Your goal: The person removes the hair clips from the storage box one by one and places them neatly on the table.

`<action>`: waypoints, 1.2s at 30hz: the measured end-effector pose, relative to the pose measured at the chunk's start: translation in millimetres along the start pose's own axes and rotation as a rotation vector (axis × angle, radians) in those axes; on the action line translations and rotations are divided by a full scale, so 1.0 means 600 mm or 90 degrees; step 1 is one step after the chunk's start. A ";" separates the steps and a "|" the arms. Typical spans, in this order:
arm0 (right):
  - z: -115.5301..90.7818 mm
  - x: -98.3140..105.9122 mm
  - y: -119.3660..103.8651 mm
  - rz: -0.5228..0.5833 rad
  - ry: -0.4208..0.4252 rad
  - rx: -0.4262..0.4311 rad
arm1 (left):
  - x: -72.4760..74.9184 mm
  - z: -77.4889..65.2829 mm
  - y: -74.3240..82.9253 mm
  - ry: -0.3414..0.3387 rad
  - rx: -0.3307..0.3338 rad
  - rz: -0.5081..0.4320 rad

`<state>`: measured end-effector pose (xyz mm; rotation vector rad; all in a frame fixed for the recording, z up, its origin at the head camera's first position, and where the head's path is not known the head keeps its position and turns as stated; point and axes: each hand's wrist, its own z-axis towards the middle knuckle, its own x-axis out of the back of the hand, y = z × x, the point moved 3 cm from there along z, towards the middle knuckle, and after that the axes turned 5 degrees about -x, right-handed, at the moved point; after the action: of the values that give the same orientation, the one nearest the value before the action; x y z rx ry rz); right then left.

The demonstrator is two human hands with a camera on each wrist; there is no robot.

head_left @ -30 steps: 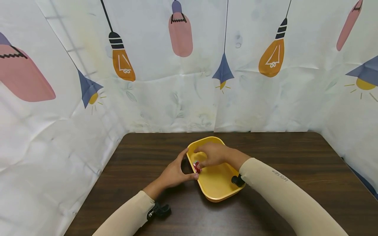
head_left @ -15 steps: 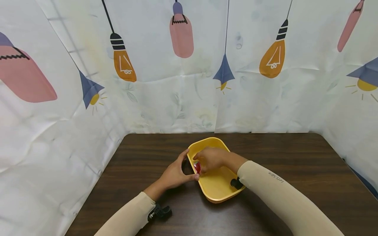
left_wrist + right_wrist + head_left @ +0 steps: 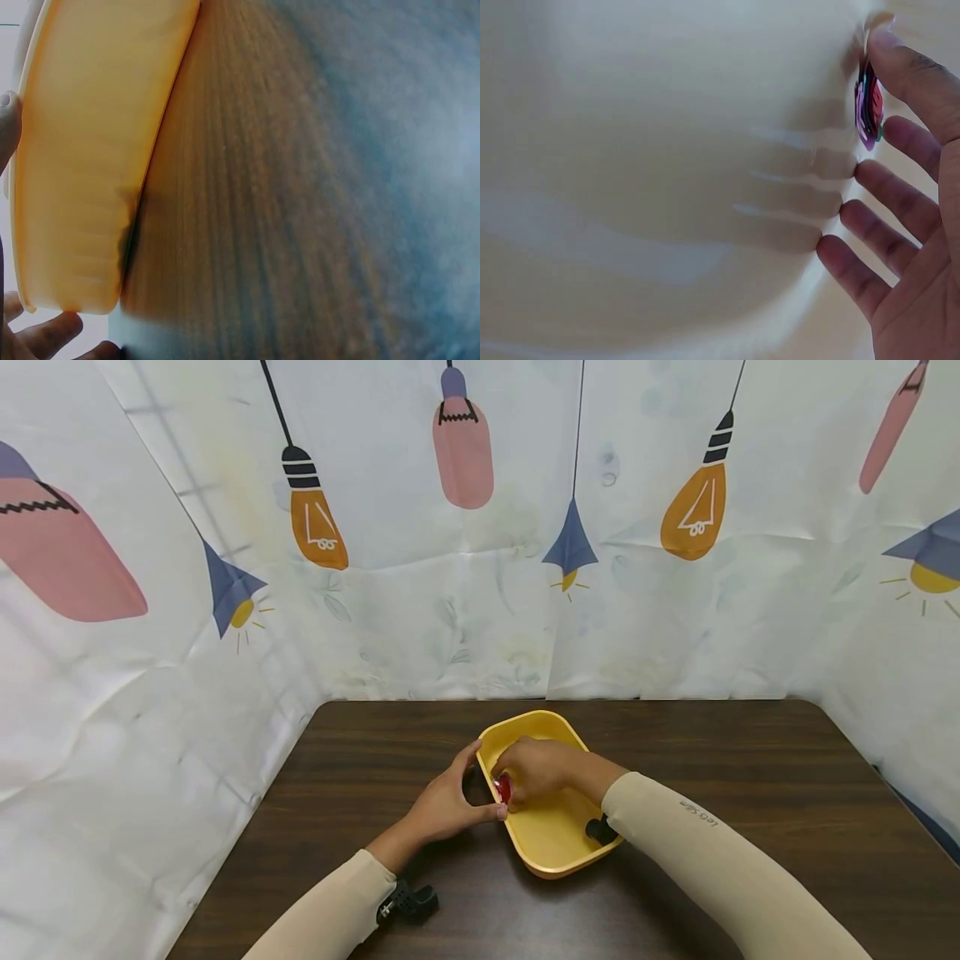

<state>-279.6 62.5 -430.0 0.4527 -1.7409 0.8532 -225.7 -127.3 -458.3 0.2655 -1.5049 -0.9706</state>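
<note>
A yellow plastic tub (image 3: 551,839) stands tilted askew to me on the table. My left hand (image 3: 442,802) holds its left side, thumb at the near part of the rim and fingertips at the far part; in the left wrist view the tub's outer wall (image 3: 90,165) fills the left. Inside the tub, my right hand (image 3: 532,768) has a small bundle of shiny flat pieces (image 3: 502,788), mostly red, between thumb and index finger by the left wall. In the right wrist view the bundle (image 3: 868,109) also shows pink and green; its exact kind is unclear. The other fingertips touch the tub wall.
The dark wood-grain table (image 3: 375,735) extends on both sides of the tub. Behind it hangs a white curtain (image 3: 420,610) printed with lamps. Black wrist cameras are strapped to both sleeves, the right one (image 3: 600,829) hanging over the tub.
My right hand has lowered slightly inside the tub, its fingers drawing in around the red bundle. The left hand and the tub stay nearly in place.
</note>
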 end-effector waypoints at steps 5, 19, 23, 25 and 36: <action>0.000 -0.001 -0.002 -0.013 0.004 0.006 | -0.001 -0.002 0.001 -0.003 0.002 -0.003; 0.008 -0.008 0.001 -0.037 0.015 0.007 | -0.001 0.000 0.001 0.000 0.004 -0.003; 0.009 -0.006 0.001 -0.043 0.014 0.005 | -0.001 0.001 0.000 -0.003 0.003 -0.001; 0.009 -0.006 0.002 -0.045 0.014 0.001 | -0.001 0.001 0.000 -0.004 0.002 -0.002; 0.010 0.010 0.006 0.009 -0.001 -0.003 | -0.002 -0.001 0.001 -0.002 0.004 0.001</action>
<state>-288.0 60.9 -426.2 0.4389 -1.7486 0.8589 -225.0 -126.3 -458.7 0.2672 -1.5115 -0.9656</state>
